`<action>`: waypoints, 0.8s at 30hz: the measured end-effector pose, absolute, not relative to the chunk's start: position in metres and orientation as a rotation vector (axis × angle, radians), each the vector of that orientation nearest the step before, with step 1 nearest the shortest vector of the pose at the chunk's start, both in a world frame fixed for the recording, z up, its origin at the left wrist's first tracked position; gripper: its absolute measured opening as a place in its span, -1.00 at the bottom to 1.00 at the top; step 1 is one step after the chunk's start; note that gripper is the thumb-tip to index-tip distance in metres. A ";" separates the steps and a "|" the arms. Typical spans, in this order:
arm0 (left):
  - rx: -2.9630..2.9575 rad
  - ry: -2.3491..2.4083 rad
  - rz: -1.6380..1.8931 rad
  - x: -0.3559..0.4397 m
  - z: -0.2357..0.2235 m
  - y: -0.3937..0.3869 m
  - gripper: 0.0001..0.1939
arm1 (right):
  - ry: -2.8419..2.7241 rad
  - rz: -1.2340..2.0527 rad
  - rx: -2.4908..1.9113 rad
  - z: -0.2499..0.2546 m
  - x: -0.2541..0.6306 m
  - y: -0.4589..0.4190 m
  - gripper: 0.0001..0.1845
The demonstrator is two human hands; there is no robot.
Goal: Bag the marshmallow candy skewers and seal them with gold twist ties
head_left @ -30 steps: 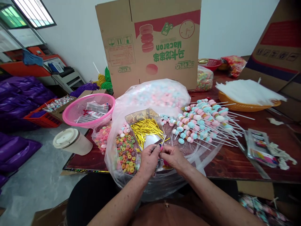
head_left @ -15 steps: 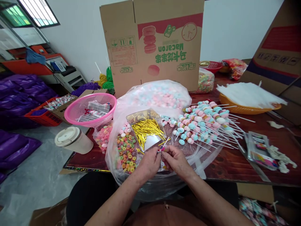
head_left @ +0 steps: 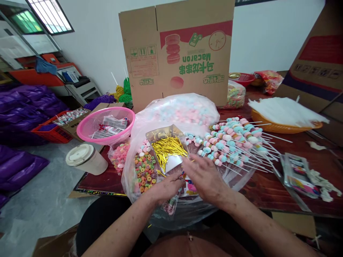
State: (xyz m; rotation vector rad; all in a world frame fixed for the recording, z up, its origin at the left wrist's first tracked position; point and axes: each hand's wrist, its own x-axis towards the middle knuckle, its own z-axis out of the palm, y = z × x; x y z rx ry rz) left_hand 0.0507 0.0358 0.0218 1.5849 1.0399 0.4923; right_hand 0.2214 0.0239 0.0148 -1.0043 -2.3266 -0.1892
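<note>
My left hand [head_left: 168, 188] is closed on a small clear candy bag [head_left: 170, 206], whose lower end with pinkish sweets shows below the fingers. The palm hides its upper part. Beside it, slightly blurred, my right hand [head_left: 207, 178] has its fingers stretched out and holds nothing I can see. Printed plastic packaging [head_left: 190, 188] shows between the hands. Just beyond them, gold twist ties [head_left: 170, 148] lie heaped in an opened pouch [head_left: 174, 132]. Ring-shaped coloured candies [head_left: 146, 169] lie to the left. Candy skewers [head_left: 233, 141] on white sticks are piled to the right.
A large plastic bag of pastel candies [head_left: 182, 110] lies before an upright cardboard box [head_left: 179, 53]. At left stand a pink basket [head_left: 107, 139] and a lidded cup [head_left: 87, 160]. An orange basket [head_left: 286, 125] and flat printed packets [head_left: 298, 175] are at right.
Both hands were together, fingers pinched at the bag's top. My right hand has since come away to the right and opened; the left has lowered slightly with the bag, whose lower end now shows.
</note>
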 end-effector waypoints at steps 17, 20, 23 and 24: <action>2.926 0.789 0.399 0.019 0.024 0.016 -0.81 | -1.580 2.047 -1.215 0.003 0.200 0.000 -0.71; 2.349 1.222 0.848 0.006 0.008 0.014 -0.78 | -2.041 1.235 -1.527 -0.007 0.205 0.030 -0.59; 1.474 1.496 0.998 0.004 0.000 0.016 -0.82 | -2.156 0.673 -1.707 -0.026 0.213 0.060 -0.71; 1.217 1.489 1.006 0.005 -0.001 0.017 -0.81 | -2.176 0.625 -1.718 -0.031 0.214 0.067 -0.75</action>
